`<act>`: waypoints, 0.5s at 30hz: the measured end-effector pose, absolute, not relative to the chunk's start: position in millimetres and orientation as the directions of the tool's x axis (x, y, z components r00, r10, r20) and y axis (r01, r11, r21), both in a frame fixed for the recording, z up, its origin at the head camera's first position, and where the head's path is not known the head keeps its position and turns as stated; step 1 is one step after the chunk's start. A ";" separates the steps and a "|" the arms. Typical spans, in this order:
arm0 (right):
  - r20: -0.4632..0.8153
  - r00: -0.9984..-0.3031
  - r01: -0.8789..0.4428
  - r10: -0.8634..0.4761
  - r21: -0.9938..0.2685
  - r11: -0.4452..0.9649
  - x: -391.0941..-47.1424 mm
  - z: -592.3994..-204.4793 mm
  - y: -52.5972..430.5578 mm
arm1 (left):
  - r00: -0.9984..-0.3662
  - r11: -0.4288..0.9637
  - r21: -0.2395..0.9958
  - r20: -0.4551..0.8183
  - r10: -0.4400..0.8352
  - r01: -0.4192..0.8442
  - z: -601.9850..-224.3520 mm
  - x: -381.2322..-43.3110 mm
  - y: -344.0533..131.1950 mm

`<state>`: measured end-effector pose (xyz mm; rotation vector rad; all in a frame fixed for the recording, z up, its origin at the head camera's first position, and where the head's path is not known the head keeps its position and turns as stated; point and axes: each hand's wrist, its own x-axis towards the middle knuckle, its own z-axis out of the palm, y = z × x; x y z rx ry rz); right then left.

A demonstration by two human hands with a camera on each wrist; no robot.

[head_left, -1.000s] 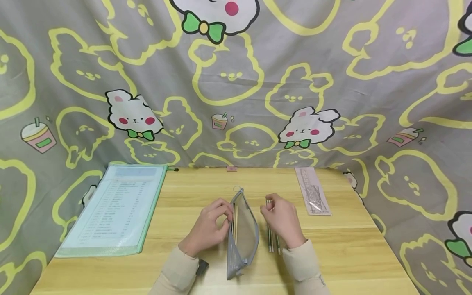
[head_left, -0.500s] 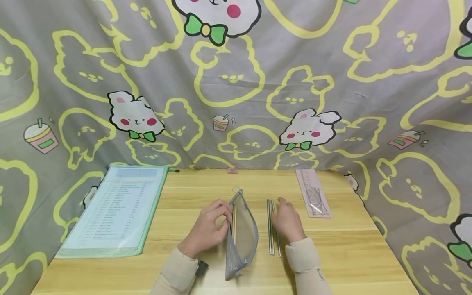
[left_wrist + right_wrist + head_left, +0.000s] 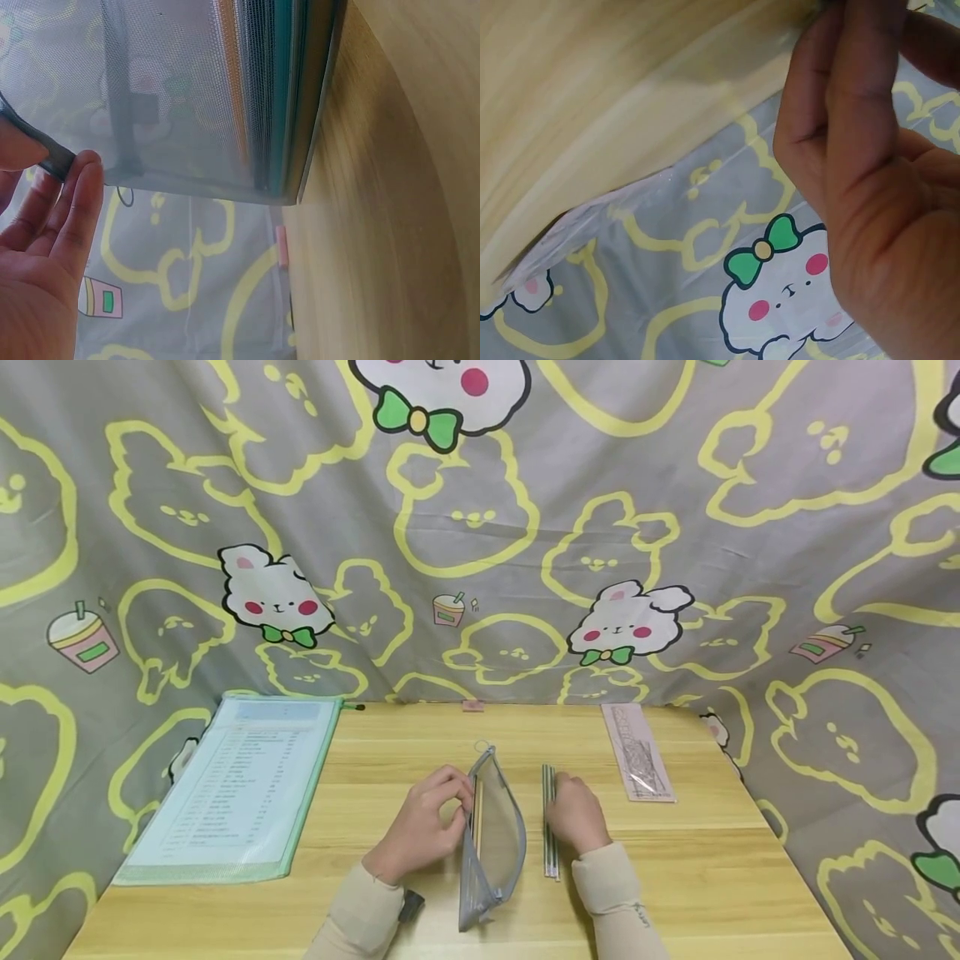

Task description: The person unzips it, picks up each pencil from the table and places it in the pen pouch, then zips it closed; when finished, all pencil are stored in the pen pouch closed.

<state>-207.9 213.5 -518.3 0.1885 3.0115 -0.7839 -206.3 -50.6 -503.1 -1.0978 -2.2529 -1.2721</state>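
A grey mesh zip pouch (image 3: 498,843) stands on its edge on the table, its zip side gaping. My left hand (image 3: 423,818) pinches its left rim between thumb and fingers. Through the mesh in the left wrist view, thin orange and teal sticks (image 3: 281,97) show inside the pouch. Right of the pouch, several slim green pencils (image 3: 551,827) lie side by side in a bundle. My right hand (image 3: 577,814) is against their right side, fingers bent downward; its fingertips are hidden in the head view. The right wrist view shows bent fingers (image 3: 862,97), with the pencils out of sight.
A green-edged document pouch (image 3: 232,785) with a printed sheet lies at the left. At the back right is a pale pink clear-fronted packet (image 3: 637,752). A small pink block (image 3: 472,706) sits at the table's back edge, before a patterned curtain (image 3: 480,543).
My right hand moves from the pencils' far ends to their right side and then slightly left. The spread pencils now lie closer together. My left hand keeps its pinch on the pouch.
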 end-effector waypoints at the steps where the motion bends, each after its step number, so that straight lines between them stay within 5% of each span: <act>1: -0.052 -0.993 0.121 0.109 -0.478 0.870 -208.2 -519.0 213.2 | -0.651 0.305 0.581 0.602 0.462 0.754 -503.1 -206.1 -50.6; 15: -0.040 -0.985 0.168 0.169 -0.470 0.867 -208.4 -523.0 215.2 | -0.644 0.297 0.578 0.612 0.458 0.760 -503.9 -206.2 -49.9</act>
